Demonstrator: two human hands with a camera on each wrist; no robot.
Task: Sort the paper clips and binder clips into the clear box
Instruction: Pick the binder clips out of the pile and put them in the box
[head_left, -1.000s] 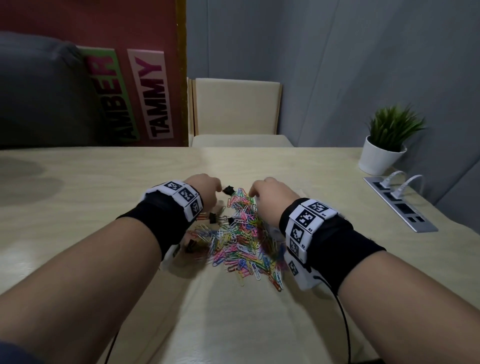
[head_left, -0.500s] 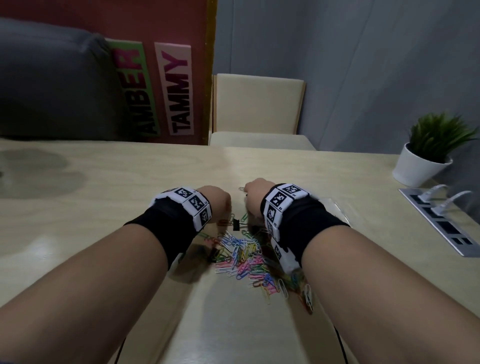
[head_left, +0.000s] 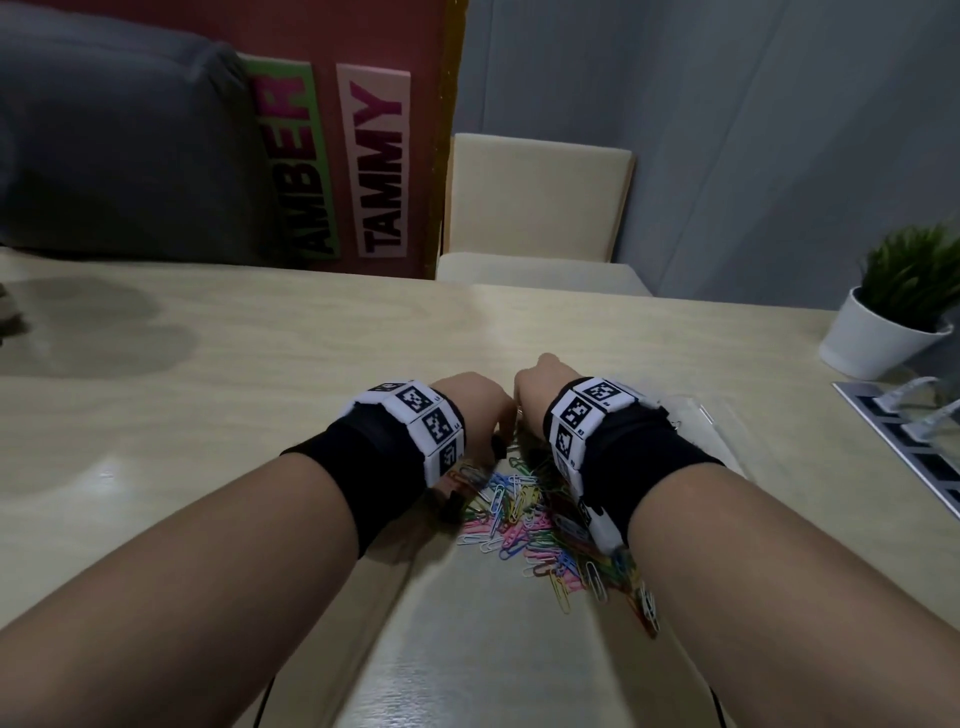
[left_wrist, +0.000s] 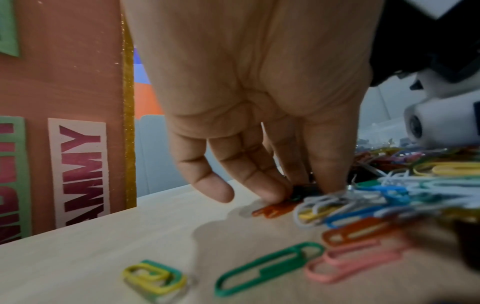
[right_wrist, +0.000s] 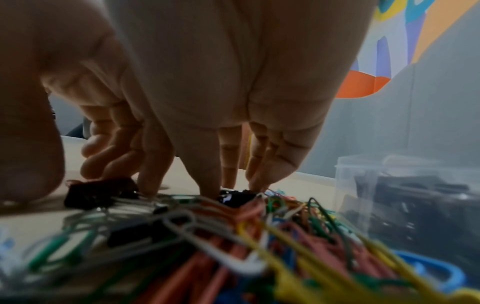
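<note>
Our table (head_left: 260, 374) carries everything: far right sit a potted plant (head_left: 893, 312) and a power strip (head_left: 883, 431), well apart from the work. Just right of our right wrist stands the clear box (right_wrist: 405, 195), with dark binder clips already showing through its wall. Between our forearms spreads the heap of coloured paper clips (head_left: 524, 514), with a few strays on its left edge, such as a green one (left_wrist: 267, 269).

Our left hand (left_wrist: 254, 98) reaches down at the heap's far edge, thumb and fingers pinching a small black binder clip (left_wrist: 301, 191) against the tabletop. Our right hand (right_wrist: 207, 82) also points down, fingertips touching another black binder clip (right_wrist: 236, 198); whether they truly grip it, we cannot tell.

We judge the main risk to be tangling: wire loops lie against both black clips, so lifting could drag paper clips along and put them in with the wrong sort. A shallow fingertip pinch may also let a clip slip back.
</note>
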